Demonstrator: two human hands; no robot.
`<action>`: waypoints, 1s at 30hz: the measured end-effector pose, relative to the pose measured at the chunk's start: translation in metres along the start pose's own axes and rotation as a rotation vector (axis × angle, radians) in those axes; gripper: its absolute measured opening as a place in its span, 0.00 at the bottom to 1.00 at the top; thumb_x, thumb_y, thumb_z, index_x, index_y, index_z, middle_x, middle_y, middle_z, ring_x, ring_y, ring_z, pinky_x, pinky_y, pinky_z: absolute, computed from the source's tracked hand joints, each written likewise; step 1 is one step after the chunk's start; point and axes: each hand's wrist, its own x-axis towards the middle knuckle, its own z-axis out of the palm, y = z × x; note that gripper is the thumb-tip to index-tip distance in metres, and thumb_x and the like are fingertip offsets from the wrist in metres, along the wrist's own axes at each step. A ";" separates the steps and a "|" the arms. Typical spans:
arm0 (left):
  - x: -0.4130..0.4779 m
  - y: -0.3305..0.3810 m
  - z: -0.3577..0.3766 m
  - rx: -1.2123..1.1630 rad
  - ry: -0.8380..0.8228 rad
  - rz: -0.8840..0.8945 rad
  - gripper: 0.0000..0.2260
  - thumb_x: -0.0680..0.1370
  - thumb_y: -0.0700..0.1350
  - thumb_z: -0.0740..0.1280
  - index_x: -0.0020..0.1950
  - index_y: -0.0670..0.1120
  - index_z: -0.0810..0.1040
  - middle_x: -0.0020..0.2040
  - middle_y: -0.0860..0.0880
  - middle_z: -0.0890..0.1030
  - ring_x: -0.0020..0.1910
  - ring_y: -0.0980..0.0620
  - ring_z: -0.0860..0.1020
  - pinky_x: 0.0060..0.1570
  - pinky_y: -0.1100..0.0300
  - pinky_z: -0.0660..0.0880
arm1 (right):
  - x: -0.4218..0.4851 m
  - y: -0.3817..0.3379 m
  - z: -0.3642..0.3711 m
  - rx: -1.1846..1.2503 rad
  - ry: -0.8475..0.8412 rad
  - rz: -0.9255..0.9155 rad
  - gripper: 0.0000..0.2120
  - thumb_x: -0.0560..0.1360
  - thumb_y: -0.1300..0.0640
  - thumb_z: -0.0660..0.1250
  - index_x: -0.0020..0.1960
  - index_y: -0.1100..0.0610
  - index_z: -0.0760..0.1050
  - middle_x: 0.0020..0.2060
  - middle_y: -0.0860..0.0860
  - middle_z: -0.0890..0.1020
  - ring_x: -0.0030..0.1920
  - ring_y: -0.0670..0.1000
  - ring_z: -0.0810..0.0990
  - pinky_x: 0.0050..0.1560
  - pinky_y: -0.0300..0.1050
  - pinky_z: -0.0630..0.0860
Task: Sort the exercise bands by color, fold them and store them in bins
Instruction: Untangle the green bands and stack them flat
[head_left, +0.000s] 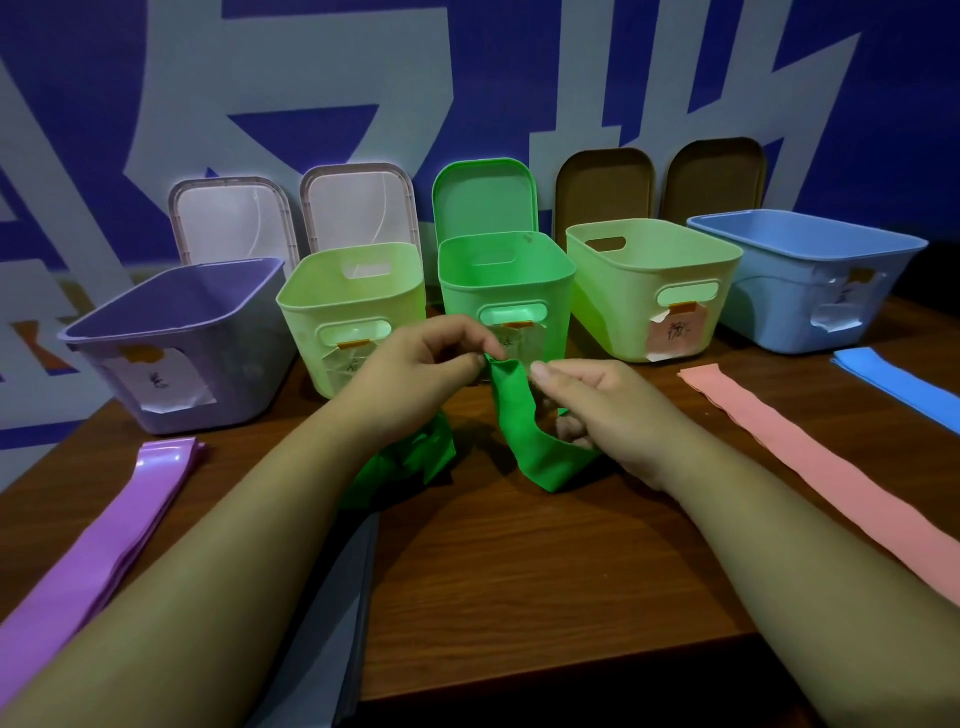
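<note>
A green exercise band (524, 431) hangs in a loop between my hands, just in front of the green bin (506, 291). My left hand (415, 374) pinches its upper end at the top. My right hand (608, 410) holds the other side, with the loop curling under its fingers. More green band material (410, 457) lies crumpled on the table under my left wrist. A stack of purple bands (104, 540) lies at the left, a stack of pink bands (810, 457) at the right, and blue bands (893, 379) at the far right.
Five open bins stand in a row at the back: purple (171, 338), light green (343, 317), green, light green (654, 286) and blue (810, 280), their lids leaning on the wall behind. A grey band (332, 623) lies under my left forearm. The table's near edge (571, 670) is close.
</note>
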 end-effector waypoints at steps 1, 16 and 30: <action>0.000 0.001 0.001 -0.021 0.001 0.008 0.11 0.82 0.34 0.67 0.53 0.49 0.85 0.50 0.48 0.86 0.51 0.51 0.84 0.57 0.56 0.79 | -0.001 -0.002 0.002 -0.002 -0.012 -0.009 0.15 0.83 0.39 0.67 0.57 0.46 0.87 0.42 0.47 0.87 0.41 0.52 0.81 0.41 0.43 0.76; -0.004 0.007 0.009 0.090 -0.027 -0.004 0.07 0.83 0.42 0.70 0.54 0.54 0.85 0.46 0.39 0.77 0.39 0.54 0.74 0.41 0.60 0.73 | -0.004 -0.006 0.007 -0.039 -0.093 -0.070 0.13 0.85 0.46 0.66 0.45 0.40 0.86 0.35 0.47 0.81 0.37 0.46 0.78 0.39 0.43 0.74; -0.008 0.011 0.009 -0.233 -0.136 -0.062 0.16 0.81 0.42 0.72 0.69 0.46 0.81 0.48 0.42 0.84 0.46 0.46 0.83 0.50 0.55 0.83 | 0.001 0.001 0.002 -0.135 -0.004 -0.084 0.09 0.84 0.48 0.69 0.51 0.51 0.83 0.31 0.45 0.81 0.35 0.46 0.82 0.41 0.49 0.77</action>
